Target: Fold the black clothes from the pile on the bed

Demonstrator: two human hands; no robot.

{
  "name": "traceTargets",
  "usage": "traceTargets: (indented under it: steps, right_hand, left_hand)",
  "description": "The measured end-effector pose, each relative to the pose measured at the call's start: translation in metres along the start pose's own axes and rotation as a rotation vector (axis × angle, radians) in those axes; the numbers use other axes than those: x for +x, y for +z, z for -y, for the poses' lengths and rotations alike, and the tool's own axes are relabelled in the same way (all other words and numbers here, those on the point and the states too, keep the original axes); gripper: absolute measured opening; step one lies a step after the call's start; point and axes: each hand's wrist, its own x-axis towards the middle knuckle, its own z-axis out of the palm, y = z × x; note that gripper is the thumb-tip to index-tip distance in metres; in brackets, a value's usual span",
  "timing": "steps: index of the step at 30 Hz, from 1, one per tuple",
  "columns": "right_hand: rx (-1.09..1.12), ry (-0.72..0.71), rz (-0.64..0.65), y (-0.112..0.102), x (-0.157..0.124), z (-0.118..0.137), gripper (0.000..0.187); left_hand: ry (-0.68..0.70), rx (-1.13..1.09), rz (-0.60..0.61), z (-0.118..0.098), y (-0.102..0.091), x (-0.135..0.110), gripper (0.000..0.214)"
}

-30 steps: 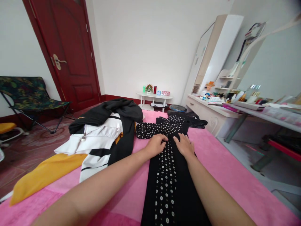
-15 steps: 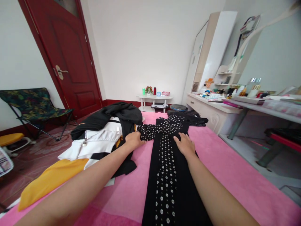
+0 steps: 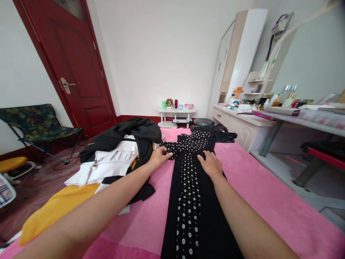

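A long black garment with white dots [image 3: 190, 201] lies stretched out on the pink bed cover [image 3: 258, 194]. My right hand [image 3: 211, 164] rests flat on its upper part, fingers spread. At the dotted sleeve [image 3: 178, 149], which lies folded across to the left, my left hand [image 3: 159, 157] pinches the sleeve's end between thumb and fingers.
A pile of clothes [image 3: 115, 158] in black, white and yellow lies on the bed's left side. More dark clothing [image 3: 221, 135] sits at the far end. A red door [image 3: 72, 68], a folding chair [image 3: 37, 124], a small white table [image 3: 175, 113] and a cluttered dresser [image 3: 242, 115] surround the bed.
My left hand slid from the garment's middle out to the left along the dotted sleeve and now pinches its end. My right hand stayed where it was.
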Motion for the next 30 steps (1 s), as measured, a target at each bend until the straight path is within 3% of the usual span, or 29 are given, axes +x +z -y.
traceTargets:
  steps: [4, 9, 11, 13, 17, 18, 20, 23, 26, 28, 30]
  right_hand:
    - [0.021, 0.004, -0.008, -0.001, -0.001, 0.0, 0.058]
    - [0.036, -0.002, -0.021, -0.001, -0.001, -0.001, 0.057]
    - [0.041, 0.001, -0.025, -0.001, -0.002, -0.001, 0.056]
    - [0.043, 0.003, -0.028, 0.0, -0.001, -0.001, 0.057]
    - [0.046, 0.011, -0.029, 0.0, -0.001, -0.001, 0.057]
    - [0.049, 0.012, -0.028, 0.0, -0.001, -0.001, 0.057]
    - [0.053, 0.011, -0.025, -0.001, -0.001, -0.001, 0.057]
    - [0.067, 0.006, -0.038, -0.001, -0.001, -0.001, 0.055]
    - [0.13, -0.008, -0.08, -0.003, -0.002, -0.002, 0.051]
    - [0.221, -0.002, -0.122, -0.005, -0.003, -0.003, 0.046]
    - [0.309, 0.032, -0.156, -0.008, -0.004, -0.005, 0.042]
  left_hand:
    - [0.094, -0.012, -0.126, -0.006, -0.001, 0.001, 0.017]
    - [0.228, -0.124, -0.306, -0.043, -0.044, 0.012, 0.015]
    - [0.202, -0.115, -0.255, -0.058, -0.066, 0.02, 0.018]
    - [0.115, 0.004, -0.107, -0.068, -0.084, 0.028, 0.021]
    - [0.023, 0.628, 0.249, -0.075, -0.103, 0.032, 0.017]
    - [0.027, 0.785, 0.268, -0.076, -0.104, 0.032, 0.015]
    - [0.059, 1.011, 0.182, -0.082, -0.104, 0.029, 0.021]
    - [0.224, 1.123, -0.08, -0.107, -0.105, 0.03, 0.028]
    - [0.519, 0.991, -0.266, -0.148, -0.108, 0.03, 0.032]
    - [0.731, 0.828, -0.298, -0.177, -0.106, 0.018, 0.034]
    - [0.946, 0.682, -0.184, -0.197, -0.095, -0.011, 0.032]
